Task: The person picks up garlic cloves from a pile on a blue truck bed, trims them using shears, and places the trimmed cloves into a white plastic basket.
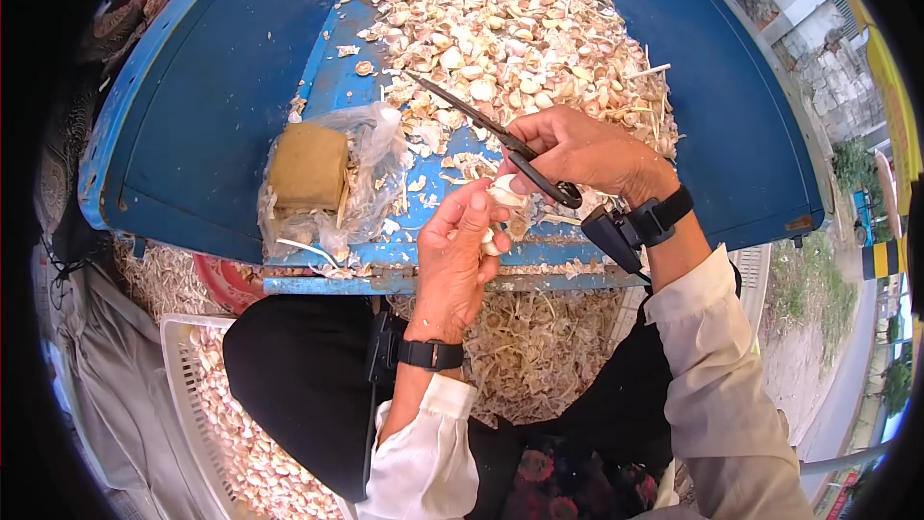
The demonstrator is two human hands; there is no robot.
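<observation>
Below the heap of garlic, my left hand [450, 255] is closed, with a pale garlic clove [490, 245] partly showing between its fingers. Another white garlic clove [507, 193] sits at the fingertips where both hands meet. My right hand [589, 156] is closed around dark scissors [467, 111]. The blades point up and left over the tray, and a loop handle hangs beside the palm. Its fingertips also touch the upper clove. Part of what lies between the fingers is hidden.
A heap of garlic cloves and skins [520, 34] covers the blue metal tray [212, 67]. Left of my hands lies a tan block [308, 166] on a clear plastic bag [385, 140]. Cloves fill a white crate [178, 351] at lower left; husks [534, 351] lie between my legs.
</observation>
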